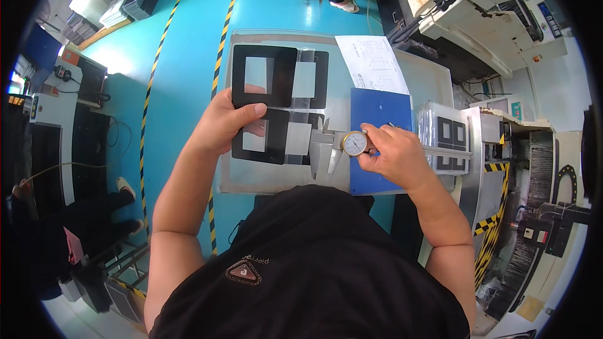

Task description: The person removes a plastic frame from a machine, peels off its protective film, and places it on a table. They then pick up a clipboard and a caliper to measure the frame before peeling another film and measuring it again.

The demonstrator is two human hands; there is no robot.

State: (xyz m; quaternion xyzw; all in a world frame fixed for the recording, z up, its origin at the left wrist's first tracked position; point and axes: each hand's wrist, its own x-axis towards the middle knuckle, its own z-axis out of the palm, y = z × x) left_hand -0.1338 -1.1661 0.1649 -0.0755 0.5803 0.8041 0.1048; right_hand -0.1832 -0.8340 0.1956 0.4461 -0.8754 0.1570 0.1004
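a white paper sheet (370,63) lies beyond the right hand, on the grey table (251,182). a blue board (380,110) sits just under that hand. a stack of framed panels (449,135) stands right of it.

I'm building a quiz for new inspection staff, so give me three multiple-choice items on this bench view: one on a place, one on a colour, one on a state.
1. Where does the white printed paper sheet lie?
A. beyond the blue board
B. on the floor
C. under the left hand

2. What colour is the flat board under the right hand?
A. red
B. blue
C. yellow

3. What does the left hand do?
A. rests open on the tray
B. grips the black two-window plastic frame
C. holds a pen

Answers: 1 A, its edge overlaps the board's far side. 2 B, plainly blue. 3 B, thumb pressed on the frame while the right hand holds the metal dial caliper.
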